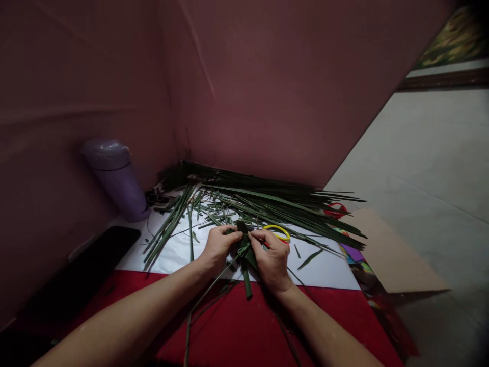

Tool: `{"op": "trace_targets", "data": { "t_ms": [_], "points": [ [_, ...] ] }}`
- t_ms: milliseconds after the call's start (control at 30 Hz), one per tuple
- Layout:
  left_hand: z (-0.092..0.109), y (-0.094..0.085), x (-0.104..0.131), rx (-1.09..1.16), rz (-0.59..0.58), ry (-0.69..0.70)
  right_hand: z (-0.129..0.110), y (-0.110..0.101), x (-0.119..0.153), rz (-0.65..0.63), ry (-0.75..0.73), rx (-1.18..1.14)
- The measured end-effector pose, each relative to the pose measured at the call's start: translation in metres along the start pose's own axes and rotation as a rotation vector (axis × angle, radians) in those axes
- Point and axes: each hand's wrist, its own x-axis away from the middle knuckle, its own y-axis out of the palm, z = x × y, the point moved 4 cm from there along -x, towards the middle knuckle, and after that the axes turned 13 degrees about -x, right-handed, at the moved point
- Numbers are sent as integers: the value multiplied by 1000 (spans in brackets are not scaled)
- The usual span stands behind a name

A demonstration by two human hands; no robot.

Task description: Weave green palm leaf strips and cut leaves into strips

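Note:
Both hands are together over the front of the table, on a small bundle of folded green leaf strips [244,250]. My left hand [221,244] pinches the bundle's upper left side between thumb and fingers. From the other side my right hand [269,252] closes on it, its fingertips close to the left thumb. A rolled leaf stem hangs down from the bundle, and long thin strips trail toward me. Scissors with a yellow and red handle [281,233] lie just behind my right hand, partly hidden by it.
Long green leaves [275,196] are piled along the back wall, with cut scraps in front. A purple tumbler [120,181] stands at the left, near a dark flat object [95,260]. White and red sheets [328,311] cover the table. Cardboard [397,255] sits beyond its right edge.

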Motion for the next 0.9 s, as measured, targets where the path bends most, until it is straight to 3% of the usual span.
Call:
{"op": "trace_targets", "data": {
  "t_ms": [233, 433, 667, 900],
  "points": [
    [-3, -1, -3, -11, -4, 14, 9, -1, 2, 29, 152, -106],
    [-4, -1, -5, -8, -9, 20, 10, -1, 4, 29, 182, -130],
    [-7, -2, -6, -16, -18, 22, 8, 0, 3, 15, 130, -112],
    [-2, -2, -4, -48, -2, 44, -4, 0, 1, -28, -47, -31]
  ]
}}
